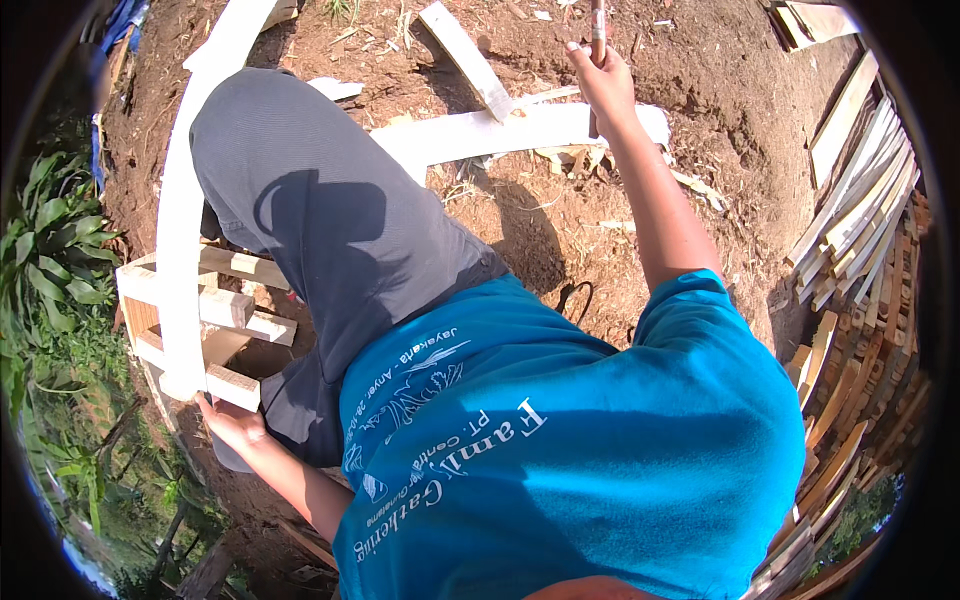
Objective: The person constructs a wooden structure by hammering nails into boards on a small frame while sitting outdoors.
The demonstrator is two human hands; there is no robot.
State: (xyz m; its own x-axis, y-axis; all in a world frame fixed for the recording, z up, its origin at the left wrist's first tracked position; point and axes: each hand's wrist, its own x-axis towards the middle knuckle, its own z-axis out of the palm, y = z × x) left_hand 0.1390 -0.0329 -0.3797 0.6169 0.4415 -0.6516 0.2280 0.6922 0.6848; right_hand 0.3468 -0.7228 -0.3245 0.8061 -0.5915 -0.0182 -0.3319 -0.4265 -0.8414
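Note:
My right hand (607, 88) is raised at the upper right, its fingers wrapped round a brown wooden tool handle (598, 35). The tool's upper end runs out of the picture, so its kind cannot be told. At the lower left my left hand (237, 422) holds the near end of a long, pale curved timber (180, 250), with some fingers hidden beneath the wood. This timber passes along my bent leg and out at the top. Beside the left hand is the squared end of a short wooden block (233, 388), part of a slatted wooden frame (140, 285).
Another pale curved timber (480, 138) lies on the dirt beyond my leg, with a plank (465, 60) against it. Stacked wooden strips (855, 235) and timber pieces (860, 400) line the right side. Green plants (55, 250) grow at the left. Wood chips litter the soil.

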